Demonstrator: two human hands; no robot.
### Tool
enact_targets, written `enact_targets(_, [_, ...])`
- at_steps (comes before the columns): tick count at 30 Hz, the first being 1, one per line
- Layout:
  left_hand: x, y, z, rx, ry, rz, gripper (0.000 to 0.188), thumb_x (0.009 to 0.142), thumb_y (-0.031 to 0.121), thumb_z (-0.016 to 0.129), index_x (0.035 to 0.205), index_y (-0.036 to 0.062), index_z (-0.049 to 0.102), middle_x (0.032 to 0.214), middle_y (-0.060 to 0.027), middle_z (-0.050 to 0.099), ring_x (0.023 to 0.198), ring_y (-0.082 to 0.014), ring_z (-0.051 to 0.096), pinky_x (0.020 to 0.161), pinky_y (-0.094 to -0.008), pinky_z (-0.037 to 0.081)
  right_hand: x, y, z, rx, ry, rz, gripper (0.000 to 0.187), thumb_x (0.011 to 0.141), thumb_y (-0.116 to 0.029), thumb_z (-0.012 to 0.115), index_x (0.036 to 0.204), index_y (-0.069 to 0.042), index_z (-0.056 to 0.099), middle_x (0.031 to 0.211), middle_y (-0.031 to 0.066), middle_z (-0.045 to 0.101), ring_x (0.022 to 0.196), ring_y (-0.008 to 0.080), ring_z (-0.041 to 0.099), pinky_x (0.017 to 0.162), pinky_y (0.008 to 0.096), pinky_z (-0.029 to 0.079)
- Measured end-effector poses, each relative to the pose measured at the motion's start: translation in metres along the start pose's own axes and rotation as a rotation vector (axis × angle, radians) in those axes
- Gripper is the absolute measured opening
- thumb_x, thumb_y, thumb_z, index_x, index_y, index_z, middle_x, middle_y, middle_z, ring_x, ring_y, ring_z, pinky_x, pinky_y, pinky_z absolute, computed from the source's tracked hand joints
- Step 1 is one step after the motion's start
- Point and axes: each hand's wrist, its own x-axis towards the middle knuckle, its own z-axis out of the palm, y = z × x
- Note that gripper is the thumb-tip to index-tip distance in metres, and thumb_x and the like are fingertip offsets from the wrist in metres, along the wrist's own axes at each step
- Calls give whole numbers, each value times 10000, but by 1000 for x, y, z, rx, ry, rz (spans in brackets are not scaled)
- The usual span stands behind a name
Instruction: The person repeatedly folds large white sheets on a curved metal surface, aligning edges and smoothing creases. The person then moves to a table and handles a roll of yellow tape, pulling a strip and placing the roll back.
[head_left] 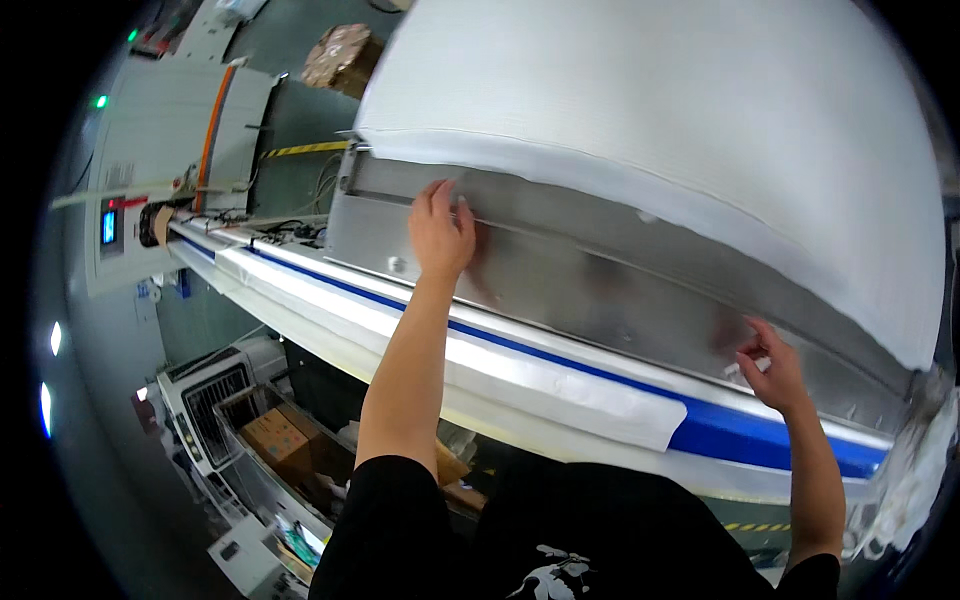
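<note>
A wide white sheet of fabric-like material (640, 80) covers the far side of a long machine, its near edge curving over a grey metal plate (560, 270). Above the plate's left part is my left hand (441, 232), fingers slightly bent and apart, just short of the sheet's edge. My right hand (776, 368) hovers at the right part of the plate, thumb and forefinger spread. A small white scrap (736, 370) shows beside its thumb; whether they touch, I cannot tell. Neither hand visibly grips anything.
A rail with a blue strip (745, 436) and a white cover strip (560, 385) runs along the near side. At left stand a cabinet with a lit screen (109, 227) and a bin holding a cardboard box (277, 440). Crumpled clear plastic (915, 480) hangs at right.
</note>
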Motion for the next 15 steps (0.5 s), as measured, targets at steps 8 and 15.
enact_targets(8, [5, -36, 12, 22, -4, -41, 347, 842, 216, 597, 1150, 61, 565, 1216, -138, 540, 1143, -326, 505, 1044, -477, 349, 216, -226, 80, -194, -17, -435, 440, 863, -190, 594, 1282, -96, 498, 887, 97, 686, 776, 293, 656, 709, 391, 512])
enact_targets(15, [13, -28, 14, -82, -26, -78, 371, 837, 205, 594, 1170, 49, 546, 1200, -136, 549, 1140, -326, 506, 1028, -491, 351, 377, -330, 138, -99, 31, -617, 456, 812, -179, 614, 1237, -31, 538, 854, 107, 702, 769, 290, 670, 714, 389, 520])
